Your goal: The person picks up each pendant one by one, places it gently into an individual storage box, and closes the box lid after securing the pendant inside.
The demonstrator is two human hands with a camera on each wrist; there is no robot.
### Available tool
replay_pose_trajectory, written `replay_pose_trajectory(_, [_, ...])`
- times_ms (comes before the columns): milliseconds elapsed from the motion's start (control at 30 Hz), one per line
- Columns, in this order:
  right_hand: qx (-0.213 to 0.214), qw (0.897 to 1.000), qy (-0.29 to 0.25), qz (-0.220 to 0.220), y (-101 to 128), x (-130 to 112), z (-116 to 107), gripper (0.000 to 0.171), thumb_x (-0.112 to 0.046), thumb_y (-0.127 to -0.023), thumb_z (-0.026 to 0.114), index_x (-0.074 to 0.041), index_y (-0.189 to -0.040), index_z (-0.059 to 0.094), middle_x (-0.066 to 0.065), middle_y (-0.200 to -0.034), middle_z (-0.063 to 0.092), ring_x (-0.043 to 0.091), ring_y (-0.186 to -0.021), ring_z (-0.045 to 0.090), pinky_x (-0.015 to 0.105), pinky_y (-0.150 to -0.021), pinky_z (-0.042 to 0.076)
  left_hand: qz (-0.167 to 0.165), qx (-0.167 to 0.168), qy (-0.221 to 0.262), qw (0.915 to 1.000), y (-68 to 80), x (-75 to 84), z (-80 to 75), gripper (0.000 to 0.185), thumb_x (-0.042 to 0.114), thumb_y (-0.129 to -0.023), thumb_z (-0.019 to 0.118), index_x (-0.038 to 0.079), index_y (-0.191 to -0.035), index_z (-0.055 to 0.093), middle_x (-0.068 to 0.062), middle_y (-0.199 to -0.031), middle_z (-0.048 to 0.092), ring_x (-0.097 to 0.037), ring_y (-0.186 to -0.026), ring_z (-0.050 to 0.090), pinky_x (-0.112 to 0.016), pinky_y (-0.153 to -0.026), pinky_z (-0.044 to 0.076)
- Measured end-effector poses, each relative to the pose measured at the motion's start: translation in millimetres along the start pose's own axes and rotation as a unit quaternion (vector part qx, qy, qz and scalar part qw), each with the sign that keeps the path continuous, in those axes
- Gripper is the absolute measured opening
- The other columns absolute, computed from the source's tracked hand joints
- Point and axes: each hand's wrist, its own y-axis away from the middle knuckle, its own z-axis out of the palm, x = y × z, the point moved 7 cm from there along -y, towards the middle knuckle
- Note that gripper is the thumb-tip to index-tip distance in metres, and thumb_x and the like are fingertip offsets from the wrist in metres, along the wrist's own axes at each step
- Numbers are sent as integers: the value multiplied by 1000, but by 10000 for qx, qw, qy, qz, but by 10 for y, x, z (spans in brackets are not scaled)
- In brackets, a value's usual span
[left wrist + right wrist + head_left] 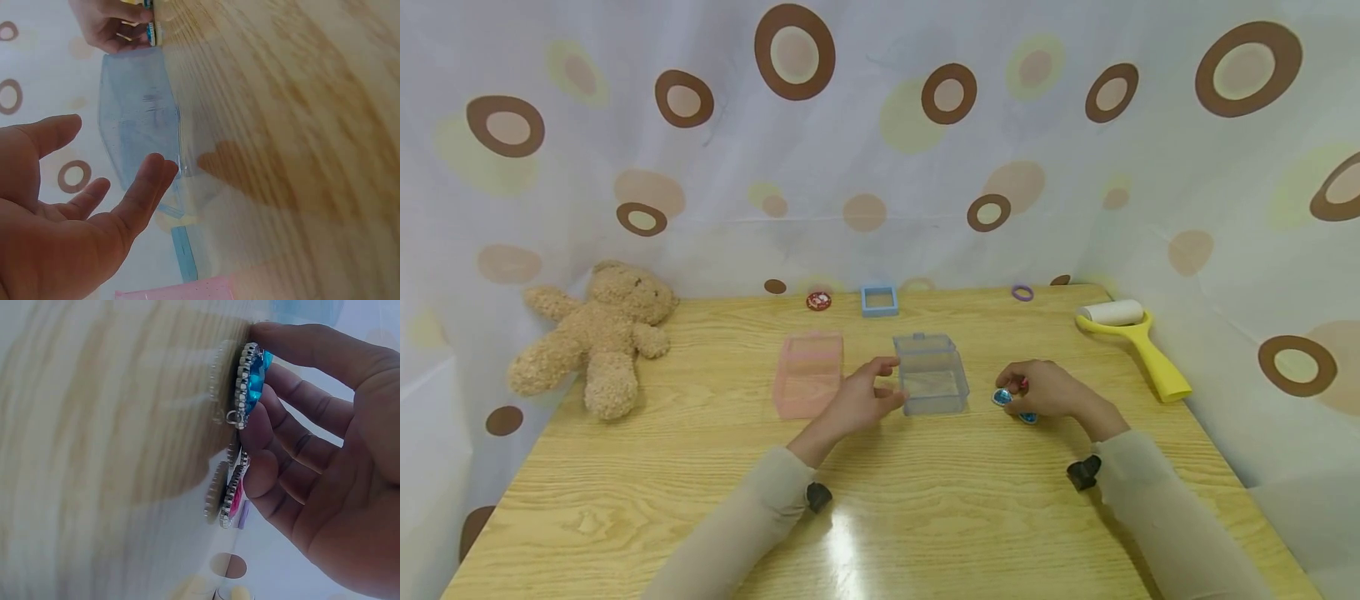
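Observation:
A translucent blue-grey box (pixel 934 383) with a lid part tilted back stands mid-table. At its left side my left hand (pixel 861 396) has its fingers spread and holds nothing; whether the fingertips touch the wall is unclear. The right hand (pixel 1043 390), further right, curls thumb and fingers around a blue gem charm (pixel 251 384) with a beaded silver rim, close to the tabletop. Beside those fingers lies a pink gem charm (pixel 234 497). Another blue gem charm (pixel 1028 418) shows partly under the right hand. A translucent pink box (pixel 808 375) sits left of the blue-grey one.
A teddy bear (pixel 606 333) lies at the back left. Along the back edge are a red patterned disc (pixel 818 301), a light-blue square frame (pixel 879 301) and a purple ring (pixel 1022 292). A yellow-handled lint roller (pixel 1142 342) lies at the right edge.

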Motion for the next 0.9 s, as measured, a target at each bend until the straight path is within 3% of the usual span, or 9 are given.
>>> replay_pose_trajectory(100, [16, 10000, 12, 36, -1, 2, -1, 28, -19, -84, 78, -9, -109, 69, -1, -92, 66, 12, -83, 57, 33, -77, 48, -33, -55, -18, 10000, 2, 5, 16, 60, 24, -98, 64, 9, -151, 40, -21, -149, 47, -38, -121, 63, -53, -106, 47])
replay_pose_trajectory(167, [16, 10000, 6, 68, 2, 7, 1, 27, -20, -84, 78, -9, -107, 70, -1, -92, 67, 12, -83, 58, 32, -77, 48, -43, -126, -46, 9999, 2, 1, 33, 60, 24, -99, 64, 9, -152, 39, -21, -149, 47, -38, -122, 63, -46, -91, 57])
replay_pose_trajectory(233, [18, 9999, 7, 101, 5, 15, 4, 26, -19, -84, 77, -10, -106, 70, -2, -92, 67, 12, -83, 57, 32, -77, 48, -45, -177, -54, 9998, 2, -2, 49, 61, 25, -99, 63, 10, -152, 38, -22, -149, 48, -38, -121, 63, -42, -88, 58])
replay_pose_trajectory(567, [21, 10000, -17, 82, 9, -2, -18, 21, -23, -86, 77, -13, -104, 70, -2, -91, 66, 13, -83, 57, 31, -75, 47, 35, -135, -295, 9995, -22, 2, 71, 61, 25, -99, 64, 11, -153, 37, -22, -146, 52, -36, -120, 65, -44, -89, 58])
replay_pose_trajectory(900, [108, 9993, -268, -221, 16, -161, -127, 21, -20, -91, 71, -14, -111, 69, -2, -94, 67, 12, -81, 60, 28, -72, 51, -21, -120, -183, 9998, -37, 0, 75, 61, 22, -100, 63, 10, -154, 36, -23, -144, 53, -38, -121, 64, -45, -91, 57])
